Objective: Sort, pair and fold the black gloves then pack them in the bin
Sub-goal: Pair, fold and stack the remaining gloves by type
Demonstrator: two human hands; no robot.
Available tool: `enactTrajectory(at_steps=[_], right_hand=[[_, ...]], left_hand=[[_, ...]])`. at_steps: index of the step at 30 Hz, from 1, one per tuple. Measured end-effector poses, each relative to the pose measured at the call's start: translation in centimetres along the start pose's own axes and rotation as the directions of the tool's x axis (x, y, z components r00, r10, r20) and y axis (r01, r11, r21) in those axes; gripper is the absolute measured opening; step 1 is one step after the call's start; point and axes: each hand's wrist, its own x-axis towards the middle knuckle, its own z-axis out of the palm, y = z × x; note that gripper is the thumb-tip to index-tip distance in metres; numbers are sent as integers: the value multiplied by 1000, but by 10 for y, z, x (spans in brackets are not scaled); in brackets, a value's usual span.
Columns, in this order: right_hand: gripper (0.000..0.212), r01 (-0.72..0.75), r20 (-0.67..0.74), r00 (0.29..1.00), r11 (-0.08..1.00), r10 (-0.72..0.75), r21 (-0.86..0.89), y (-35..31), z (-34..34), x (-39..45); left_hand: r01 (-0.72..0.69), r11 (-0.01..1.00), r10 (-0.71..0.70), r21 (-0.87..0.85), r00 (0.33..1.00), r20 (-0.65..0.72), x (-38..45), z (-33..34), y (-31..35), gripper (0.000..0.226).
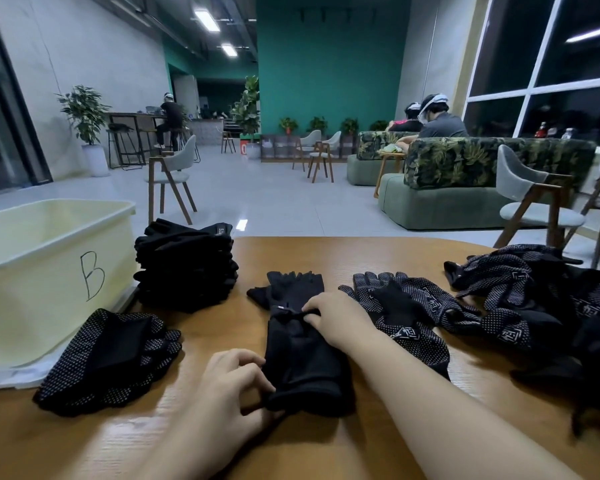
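While both hands pinch the plain black fabric glove pair [300, 344] | left hand [234, 386] grip at cuff | right hand [336, 315] grip mid-glove | pale yellow plastic bin [54, 271] marked B, inside hidden.

teal back wall [326, 71], grey tiled floor [274, 188], leaf-print sofas [465, 161], wood-leg chairs [172, 171], potted plants [84, 112], big dark windows [548, 64] right, ceiling strip lights [207, 19] on

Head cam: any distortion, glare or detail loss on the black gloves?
Head view: wide-angle bending at the edges, where the bin and window frames lean; ceiling-light glare on the floor beyond the table; plain gloves under both hands read near solid black, folds hard to separate; background people soft.
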Motion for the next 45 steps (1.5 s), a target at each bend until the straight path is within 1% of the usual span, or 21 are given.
enactTrajectory(at_steps=[2, 4, 6, 7, 8, 10, 11, 13, 16, 19, 21, 23, 26, 29, 31, 33, 36, 38, 41, 43, 45], right_hand=[[25, -38, -74, 996, 999, 40, 22, -4, -3, -1], [24, -80, -178, 979, 992, 97, 100, -7, -6, -3], [20, -87, -252, 955, 960, 156, 266, -8, -9, -5], [17, -83, -263, 947, 931, 184, 355, -8, -11, -7], [15, -75, -267, 941, 900, 206, 429, -9, -13, -9], [16, -48, -298, 927, 861, 227, 507, -10, -17, -15], [16, -25, -327, 917, 853, 227, 522, -11, -19, -21], [13, 40, -391, 897, 841, 208, 540, -14, -25, -34], [6, 172, -467, 877, 833, 113, 525, -18, -30, -64], [6, 289, -504, 863, 842, -23, 456, -18, -20, -93], [20, 309, -476, 876, 855, -85, 416, -14, -8, -109], [35, 283, -398, 911, 869, -111, 406, -10, 2, -121], [38, 293, -340, 924, 898, -177, 328, -5, 9, -132], [56, 235, -205, 962, 924, -178, 302, -5, 7, -134], [54, 232, -148, 970, 922, -194, 309, -6, 5, -134], [50, 248, -110, 968, 920, -225, 302, -8, 4, -135], [45, 261, -151, 962, 932, -229, 250, -6, 7, -135], [41, 227, -136, 970, 951, -201, 209, -6, 8, -137], [43, 144, -10, 989, 977, -144, 156, -9, 5, -139], [41, 130, 7, 991, 978, -133, 163, -11, 2, -140], [37, 141, 9, 989, 974, -145, 178, -12, 1, -140]], left_hand=[[10, 1000, -10, -10, 999, 46, -1, -2, 4, 39], [11, 1000, -12, 4, 992, 122, -2, -5, 10, 58], [21, 999, -25, 26, 980, 198, -3, -9, 15, 77], [27, 999, -35, 38, 974, 226, -3, -10, 16, 79], [32, 998, -43, 47, 968, 246, -3, -11, 17, 76], [45, 997, -61, 68, 962, 267, -3, -11, 17, 64], [40, 995, -63, 91, 963, 263, -2, -11, 17, 63], [23, 987, -62, 158, 967, 249, -3, -9, 17, 70], [32, 985, -69, 168, 972, 223, -2, -8, 16, 68], [101, 994, -106, 44, 986, 131, -1, -9, 18, 60], [133, 991, -132, -12, 988, 77, -2, -9, 21, 57], [147, 989, -146, -18, 988, 39, -4, -7, 20, 62], [175, 984, -174, -44, 985, 19, -5, -5, 17, 68], [149, 988, -148, -45, 988, 33, -4, -5, 15, 74], [108, 994, -107, -18, 993, 44, -4, -5, 15, 74], [73, 997, -74, 20, 996, 40, -3, -4, 14, 67], [56, 997, -56, 51, 998, 10, -3, -2, 12, 54], [51, 997, -52, 62, 999, 16, -3, -1, 10, 49], [10, 999, -11, 40, 1000, 21, -2, -1, 9, 34], [-28, 999, 27, 28, 999, 22, -3, -2, 11, 24], [-75, 997, 75, 35, 997, 11, -3, -3, 13, 34]])
